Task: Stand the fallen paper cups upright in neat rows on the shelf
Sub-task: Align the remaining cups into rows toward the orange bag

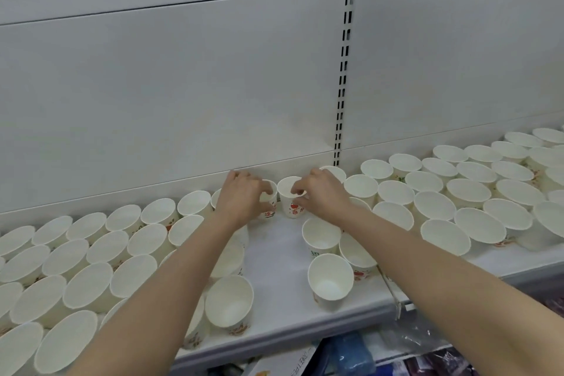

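Head view: left hand (241, 197) gripping cup (270, 201), right hand (320, 195) pinching rim of second cup (290, 197); both upright, gap at 6 o'clock.

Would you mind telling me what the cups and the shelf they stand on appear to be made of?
Cups: apparently thin paper, matte cream inside, rolled rims, red print outside. Shelf: smooth white surface with slight sheen, probably painted metal, though the picture leaves that open.
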A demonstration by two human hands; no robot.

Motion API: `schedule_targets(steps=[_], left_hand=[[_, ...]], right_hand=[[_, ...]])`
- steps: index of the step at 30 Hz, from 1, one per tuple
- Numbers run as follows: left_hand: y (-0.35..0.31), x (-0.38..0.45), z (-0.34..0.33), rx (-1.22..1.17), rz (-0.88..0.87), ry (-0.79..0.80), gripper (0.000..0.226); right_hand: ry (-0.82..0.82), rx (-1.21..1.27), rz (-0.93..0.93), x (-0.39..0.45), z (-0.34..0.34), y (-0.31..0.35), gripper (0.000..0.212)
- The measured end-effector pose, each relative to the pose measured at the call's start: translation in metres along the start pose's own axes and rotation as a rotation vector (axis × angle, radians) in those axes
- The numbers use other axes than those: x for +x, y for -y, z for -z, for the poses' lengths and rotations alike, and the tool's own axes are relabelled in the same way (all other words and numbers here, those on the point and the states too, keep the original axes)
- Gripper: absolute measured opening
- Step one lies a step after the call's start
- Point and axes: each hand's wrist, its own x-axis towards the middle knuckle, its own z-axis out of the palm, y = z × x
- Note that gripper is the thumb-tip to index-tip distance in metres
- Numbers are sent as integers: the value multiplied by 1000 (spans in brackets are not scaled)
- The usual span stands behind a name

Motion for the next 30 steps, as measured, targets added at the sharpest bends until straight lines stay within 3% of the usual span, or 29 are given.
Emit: schedule_targets(steps=[2,5,9,15,23,26,30], left_hand=[[-4,6,8,-154,-33,-83,34],[-25,24,21,-213,-83,-135,29],[-71,57,19,-179,-190,-50,31],[-108,79,-1,-25,-221,61,15],[-106,69,-9,89,-141,55,20],[-102,63,-12,23,-96,26,19],[-99,54,-9,-8,-80,-3,23]], right_hand=[[-70,38,-28,-5,15,-10,24],[-128,9,-165,-14,39,-46,17],[25,16,-316,-28,62,-93,23],[302,128,-213,-33,84,-115,53],[498,-124,-79,-19,80,-119,82],[462,-195,-15,-14,76,-117,74],[274,-141,-77,-12,68,-116,60]])
